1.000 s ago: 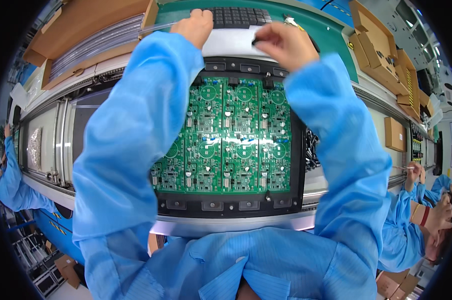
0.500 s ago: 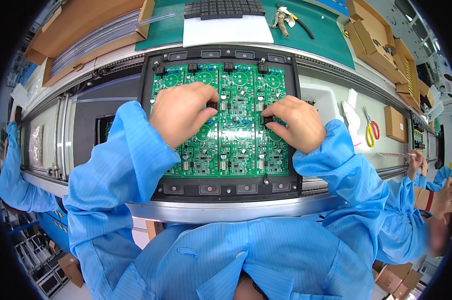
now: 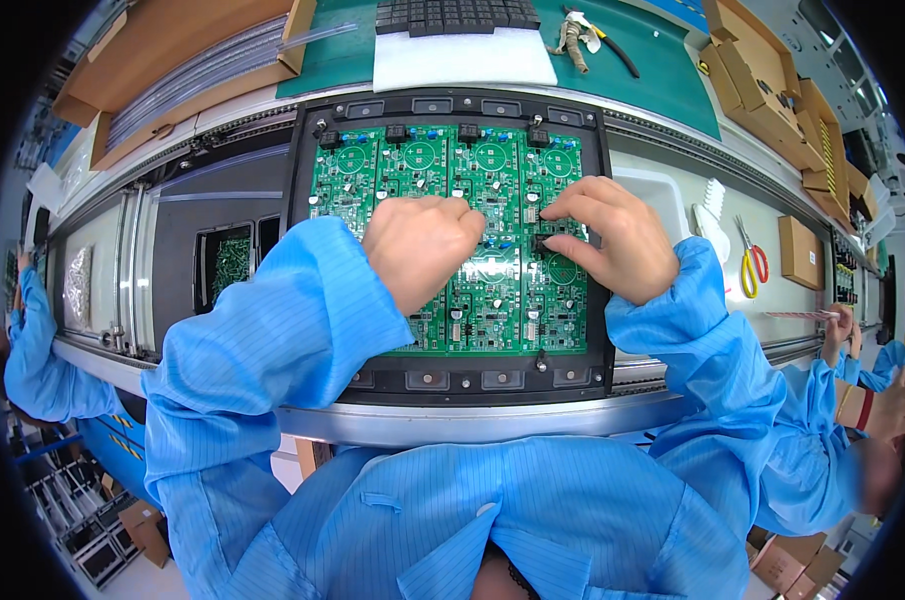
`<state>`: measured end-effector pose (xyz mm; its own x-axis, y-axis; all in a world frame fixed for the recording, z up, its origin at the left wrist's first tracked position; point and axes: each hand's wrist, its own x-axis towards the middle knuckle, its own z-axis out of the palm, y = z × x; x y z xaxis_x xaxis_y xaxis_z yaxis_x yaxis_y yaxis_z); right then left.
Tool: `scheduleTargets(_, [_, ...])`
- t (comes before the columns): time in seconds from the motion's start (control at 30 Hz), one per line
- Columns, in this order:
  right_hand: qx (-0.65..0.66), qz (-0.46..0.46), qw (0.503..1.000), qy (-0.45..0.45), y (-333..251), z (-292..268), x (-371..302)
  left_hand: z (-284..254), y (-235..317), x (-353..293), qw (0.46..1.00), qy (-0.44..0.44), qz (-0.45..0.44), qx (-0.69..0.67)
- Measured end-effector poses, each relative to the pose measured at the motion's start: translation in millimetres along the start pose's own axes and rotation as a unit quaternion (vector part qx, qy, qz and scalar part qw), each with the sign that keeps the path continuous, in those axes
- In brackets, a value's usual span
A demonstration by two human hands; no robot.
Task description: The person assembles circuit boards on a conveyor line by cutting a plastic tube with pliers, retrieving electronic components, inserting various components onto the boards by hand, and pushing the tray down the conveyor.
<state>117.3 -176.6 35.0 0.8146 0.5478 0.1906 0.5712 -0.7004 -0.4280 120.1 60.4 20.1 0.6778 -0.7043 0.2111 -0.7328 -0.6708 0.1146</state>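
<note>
Green circuit-board panel (image 3: 488, 320) lay in black carrier (image 3: 463, 395): far row bore four black block components (image 3: 469, 133); near row judged incomplete. Right hand (image 3: 618, 235) met near-right block (image 3: 541, 243), grip unclear; left hand (image 3: 423, 245) curled over panel, hold hidden. More blocks (image 3: 458, 15) beyond.

Here the green mat (image 3: 673, 88) is bearing a white foam sheet (image 3: 463, 62) and yellow-and-black pliers (image 3: 621, 53), while nearer the person the black tray (image 3: 465, 390) is carrying green circuit boards (image 3: 490, 300).
</note>
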Motion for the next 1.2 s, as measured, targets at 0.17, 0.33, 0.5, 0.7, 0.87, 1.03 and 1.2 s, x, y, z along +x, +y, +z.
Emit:
scheduleTargets(0.17, [0.001,-0.017,1.0,0.006,6,-1,14,1,2,1,1.0,-0.005,-0.017,0.007])
scheduleTargets(0.33, [0.05,-0.004,0.999,0.006,27,-7,61,-3,-1,1,0.996,-0.059,-0.059,-0.039])
scheduleTargets(0.5, [-0.005,0.05,0.996,0.067,74,-1,137,-21,-60,56,0.979,0.002,-0.17,-0.111])
scheduleTargets(0.7, [-0.096,0.062,0.985,0.132,100,27,212,22,-157,116,0.973,0.104,-0.205,0.013])
scheduleTargets(0.87, [-0.143,0.076,0.98,0.113,96,34,218,25,-158,138,0.952,0.052,-0.288,0.092])
scheduleTargets(1.03, [-0.198,0.117,0.964,0.134,97,38,224,37,-162,135,0.945,0.096,-0.275,0.152])
scheduleTargets(1.2, [-0.14,0.035,0.974,0.176,63,24,197,4,-160,113,0.973,0.146,-0.176,0.001])
